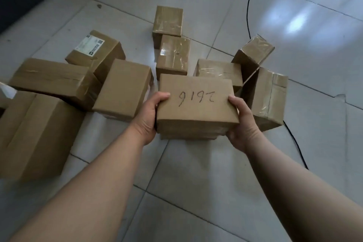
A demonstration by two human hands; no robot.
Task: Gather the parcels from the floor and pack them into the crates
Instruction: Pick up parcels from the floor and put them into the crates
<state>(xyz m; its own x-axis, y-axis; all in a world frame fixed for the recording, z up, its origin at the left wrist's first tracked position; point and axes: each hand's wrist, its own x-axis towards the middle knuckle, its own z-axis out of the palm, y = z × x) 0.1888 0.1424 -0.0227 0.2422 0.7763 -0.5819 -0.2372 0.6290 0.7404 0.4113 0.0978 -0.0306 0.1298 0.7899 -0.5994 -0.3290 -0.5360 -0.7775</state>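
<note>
A brown cardboard parcel with handwritten digits on top [196,102] is at the centre of the view. My left hand [150,115] grips its left side, thumb on the top face. My right hand [242,122] grips its right side the same way. Another flat parcel seems to lie right under it [186,136]. Several more taped cardboard parcels lie on the tiled floor around it: one just to the left [123,88], two stacked-looking ones behind [173,55], and a tilted one at the right [269,98]. No crate is in view.
A large parcel [33,135] lies at the near left, another with a white label [96,49] further back. A black cable [250,6] runs across the floor at the back right and passes behind the right parcels. A dark surface fills the top left corner.
</note>
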